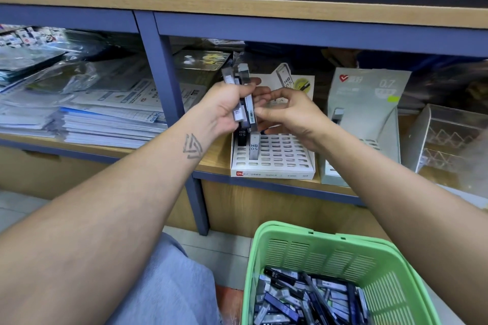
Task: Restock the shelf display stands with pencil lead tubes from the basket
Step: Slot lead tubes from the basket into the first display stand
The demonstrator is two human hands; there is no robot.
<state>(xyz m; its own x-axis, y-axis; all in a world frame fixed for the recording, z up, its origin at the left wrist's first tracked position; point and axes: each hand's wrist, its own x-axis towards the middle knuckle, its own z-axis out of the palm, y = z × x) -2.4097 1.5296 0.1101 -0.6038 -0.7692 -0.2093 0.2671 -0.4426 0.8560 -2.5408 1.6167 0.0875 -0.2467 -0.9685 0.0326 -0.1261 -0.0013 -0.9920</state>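
The left hand (pixel 224 108) grips a bunch of lead tubes (pixel 244 97) above the white stand (pixel 272 163) — the right hand (pixel 285 113) pinches one. Standing tubes say "HB 0.5". The green basket (pixel 330 253) holds more.

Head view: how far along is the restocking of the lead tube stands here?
Barely begun. Done: two HB 0.5 tubes stand in the white slotted stand; its other slots look vacant. In hand: the left hand grips a bunch of tubes, the right hand pinching one. Left: the green basket holds many loose tubes; the grey 0.7 stand shows one.
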